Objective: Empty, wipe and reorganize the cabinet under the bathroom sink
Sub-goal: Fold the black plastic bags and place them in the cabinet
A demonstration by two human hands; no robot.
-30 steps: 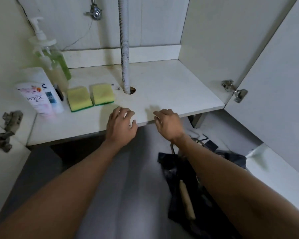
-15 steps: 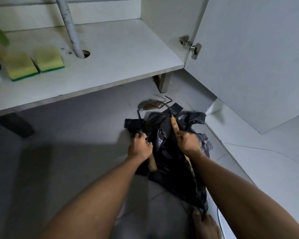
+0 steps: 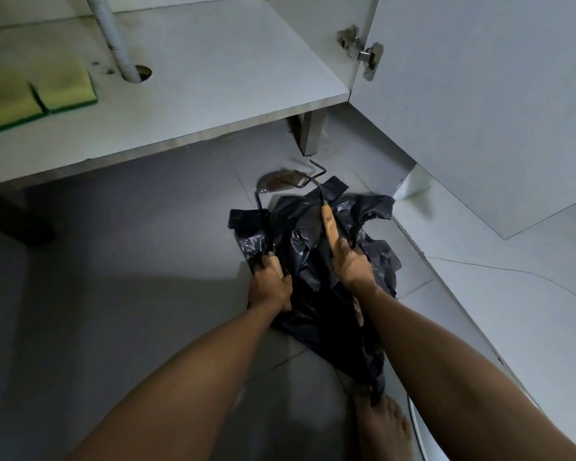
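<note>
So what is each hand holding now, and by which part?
Left hand grips one wooden-handled metal tool by its handle; right hand grips another likewise, over the black plastic bag.

Crinkled, faintly glossy black plastic bag [image 3: 316, 261]; smooth wooden tool handles [image 3: 330, 224] on dark metal shanks; matt white laminate cabinet floor [image 3: 213, 61]; shiny metal hinge [image 3: 366, 54]; spongy yellow-green sponges [image 3: 37, 94].

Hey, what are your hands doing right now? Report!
Left hand grips one wooden-handled tool; right hand grips the other. Both on black bag, floor. Nothing in the way.
</note>
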